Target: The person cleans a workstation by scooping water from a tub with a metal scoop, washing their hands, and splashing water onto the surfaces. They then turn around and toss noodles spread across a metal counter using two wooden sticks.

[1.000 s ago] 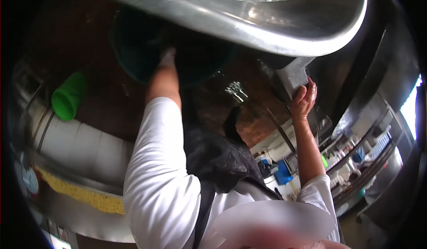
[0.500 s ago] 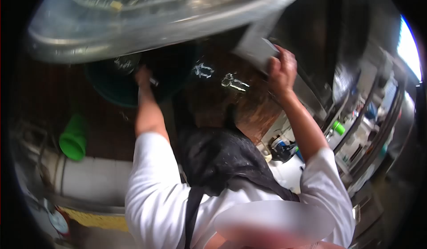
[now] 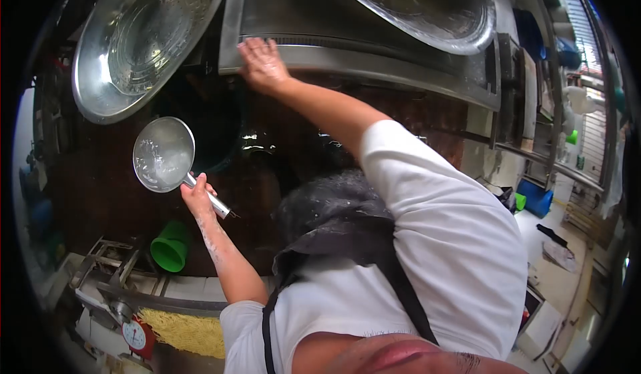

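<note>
My left hand (image 3: 198,195) is closed around the handle of a round metal dipper (image 3: 163,153). Its shallow bowl tilts toward me, with wet shine inside. Pale smears cover my left forearm. Above and to the right, my right hand (image 3: 264,65) lies with fingers spread on the front corner of a stainless steel counter (image 3: 360,57). Left of that hand, a large metal basin (image 3: 93,83) stands tilted in view, with something clear and shiny in it. Behind the dipper, a dark round tub (image 3: 230,130) sits low in shadow.
Another big metal basin (image 3: 484,30) rests on the counter. A green bucket (image 3: 170,247) stands low on the left, near yellow noodle-like strands (image 3: 183,330) and a red dial scale (image 3: 137,337). Shelving (image 3: 527,100) and a blue bin (image 3: 534,197) are on the right. The brown floor looks wet.
My left hand has come up out of the tub with the dipper. The view has swung, so the counter and basins now show more fully. My right hand stays at the counter corner.
</note>
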Tool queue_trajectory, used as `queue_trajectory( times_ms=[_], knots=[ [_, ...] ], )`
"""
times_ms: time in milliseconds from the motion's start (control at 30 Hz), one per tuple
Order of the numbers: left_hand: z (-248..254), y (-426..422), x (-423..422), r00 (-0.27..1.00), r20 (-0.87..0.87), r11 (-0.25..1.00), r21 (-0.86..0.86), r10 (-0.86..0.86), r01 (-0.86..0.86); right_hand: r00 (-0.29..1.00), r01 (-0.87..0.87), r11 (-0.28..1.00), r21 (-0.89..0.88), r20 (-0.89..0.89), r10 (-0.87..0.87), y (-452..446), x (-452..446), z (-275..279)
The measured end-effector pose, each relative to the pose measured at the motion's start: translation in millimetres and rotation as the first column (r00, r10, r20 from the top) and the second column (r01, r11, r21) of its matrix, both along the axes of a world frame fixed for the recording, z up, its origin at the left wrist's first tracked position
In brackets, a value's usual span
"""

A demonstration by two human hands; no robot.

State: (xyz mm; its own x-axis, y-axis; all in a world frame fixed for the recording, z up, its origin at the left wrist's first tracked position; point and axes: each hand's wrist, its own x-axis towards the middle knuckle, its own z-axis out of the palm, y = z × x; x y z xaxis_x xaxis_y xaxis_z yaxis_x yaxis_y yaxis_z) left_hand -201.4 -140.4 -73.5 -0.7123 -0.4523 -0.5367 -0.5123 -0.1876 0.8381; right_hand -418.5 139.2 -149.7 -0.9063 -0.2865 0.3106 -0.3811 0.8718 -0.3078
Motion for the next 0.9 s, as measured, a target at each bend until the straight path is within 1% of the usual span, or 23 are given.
queue_trajectory(
  times_ms=[67, 133, 167, 200, 233, 267, 300, 333, 367, 400, 433, 467, 533, 567, 600, 633, 667, 733, 767, 800, 833, 867, 900],
  knots=[
    [45, 37, 3, 0.995, 0.041, 0.994, -0.043, -0.094, 0.096, 0.99, -0.006, 0.998, 0.069, 0.143, -0.004, -10, 14, 6],
    [79, 78, 5, 0.981, 0.104, 0.98, -0.092, -0.165, 0.175, 0.987, -0.011, 0.992, 0.124, 0.163, -0.009, 8, 21, 11],
    [86, 100, 6, 0.977, 0.051, 0.97, -0.113, -0.209, 0.213, 0.992, -0.018, 0.989, 0.144, 0.127, -0.001, 22, 26, 7],
    [104, 119, -2, 0.972, 0.057, 0.96, -0.153, -0.228, 0.234, 0.996, -0.018, 0.986, 0.168, 0.089, 0.003, 26, 27, 1],
    [104, 135, -7, 0.946, 0.068, 0.917, -0.232, -0.316, 0.324, 0.996, -0.012, 0.992, 0.129, 0.086, 0.0, 39, 31, 2],
    [113, 158, -14, 0.916, 0.129, 0.851, -0.34, -0.379, 0.4, 0.997, -0.003, 0.995, 0.097, 0.078, -0.004, 54, 31, -3],
    [115, 177, -20, 0.891, 0.176, 0.779, -0.434, -0.419, 0.453, 0.995, 0.082, 0.956, 0.28, 0.033, -0.096, 67, 34, -4],
    [119, 198, -25, 0.847, 0.275, 0.669, -0.522, -0.455, 0.529, 0.98, 0.072, 0.925, 0.373, 0.145, -0.134, 87, 38, 1],
    [121, 218, -29, 0.813, 0.261, 0.421, -0.75, -0.52, 0.51, 0.966, 0.037, 0.955, 0.296, 0.232, -0.11, 108, 38, 1],
    [130, 239, -33, 0.79, 0.324, 0.399, -0.726, -0.521, 0.561, 0.944, 0.006, 0.977, 0.213, 0.32, -0.076, 127, 39, -5],
    [139, 256, -42, 0.764, 0.38, 0.306, -0.752, -0.521, 0.583, 0.943, 0.041, 0.972, 0.231, 0.314, -0.114, 143, 46, 8],
    [141, 273, -47, 0.755, 0.379, 0.248, -0.783, -0.536, 0.57, 0.94, 0.074, 0.965, 0.252, 0.307, -0.152, 163, 56, 16],
    [140, 300, -62, 0.724, 0.389, 0.133, -0.826, -0.57, 0.548, 0.951, 0.106, 0.888, 0.447, 0.216, -0.222, 195, 51, -9],
    [140, 313, -69, 0.723, 0.365, 0.089, -0.858, -0.587, 0.506, 0.929, 0.162, 0.957, 0.241, 0.289, -0.231, 214, 68, 18],
    [148, 326, -77, 0.714, 0.377, 0.096, -0.845, -0.59, 0.526, 0.906, 0.223, 0.974, 0.03, 0.363, -0.218, 238, 85, 47],
    [143, 333, -86, 0.715, 0.313, 0.096, -0.878, -0.626, 0.468, 0.889, 0.241, 0.97, -0.016, 0.406, -0.214, 264, 89, 36],
    [145, 340, -98, 0.69, 0.337, 0.064, -0.872, -0.64, 0.486, 0.87, 0.26, 0.964, -0.063, 0.449, -0.205, 289, 93, 22],
    [143, 352, -125, 0.679, 0.376, 0.002, -0.874, -0.631, 0.486, 0.851, 0.194, 0.953, 0.233, 0.443, -0.282, 339, 109, 58],
    [127, 355, -142, 0.711, 0.33, -0.001, -0.907, -0.621, 0.42, 0.909, 0.313, 0.925, 0.217, 0.213, -0.358, 369, 129, 30],
    [124, 359, -154, 0.752, 0.251, 0.105, -0.914, -0.61, 0.391, 0.882, 0.421, 0.783, 0.457, -0.004, -0.471, 403, 132, -10],
    [117, 360, -169, 0.75, 0.229, 0.172, -0.893, -0.62, 0.415, 0.837, 0.271, 0.699, 0.662, 0.197, -0.511, 461, 124, -43],
    [109, 359, -184, 0.748, 0.204, 0.237, -0.867, -0.632, 0.437, 0.642, 0.549, 0.689, 0.474, 0.289, -0.71, 460, 152, 28],
    [108, 358, -193, 0.727, 0.202, 0.304, -0.81, -0.657, 0.501, 0.558, 0.637, 0.575, 0.514, 0.207, -0.803, 483, 172, 39]
  ],
)
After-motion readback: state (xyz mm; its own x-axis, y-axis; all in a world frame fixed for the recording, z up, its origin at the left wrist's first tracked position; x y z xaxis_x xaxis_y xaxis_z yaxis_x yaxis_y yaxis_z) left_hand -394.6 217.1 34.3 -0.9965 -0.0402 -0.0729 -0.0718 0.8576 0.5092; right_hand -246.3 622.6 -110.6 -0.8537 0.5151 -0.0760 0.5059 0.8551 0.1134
